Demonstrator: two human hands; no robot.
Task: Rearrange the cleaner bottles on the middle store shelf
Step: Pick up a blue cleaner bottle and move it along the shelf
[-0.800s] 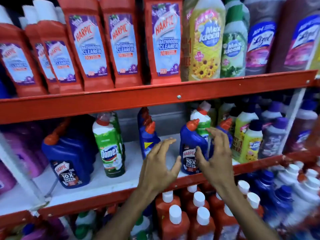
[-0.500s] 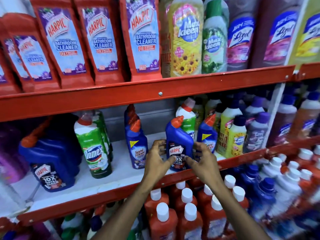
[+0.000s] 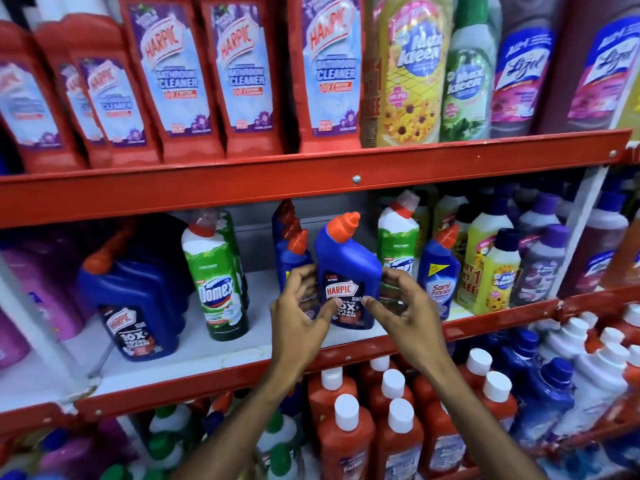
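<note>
The blue Harpic bottle (image 3: 348, 271) is seen upright on the middle shelf (image 3: 214, 344), near its front edge, its long axis vertical and its orange angled cap tipped toward the right. It is flanked low down by both hands: the left hand (image 3: 299, 317) is cupped at its left flank, thumb laid across the lower label, while the right hand (image 3: 401, 310) is set at its right flank, thumb pressed on the label from that side. The bottle appears to be pinched between the two thumbs and curled fingers, though whether its base is lifted off the shelf cannot be told. Straight ahead of the hands and slightly above them is where the bottle lies, and neither hand is clearly nearer; the grip is shared about evenly. Just left of the Harpic bottle and behind it, a blue Sani Fresh bottle (image 3: 294, 254) is partly hidden by the left hand. Further left of it a green Domex bottle (image 3: 218, 282) is standing, and beyond that a large blue Harpic jug (image 3: 138, 306). To the right of the Harpic bottle, a second Domex bottle (image 3: 398, 237) and another Sani Fresh bottle (image 3: 440, 271) are lined up. The coming move is judged to be a slide or turn along the shelf front.
</note>
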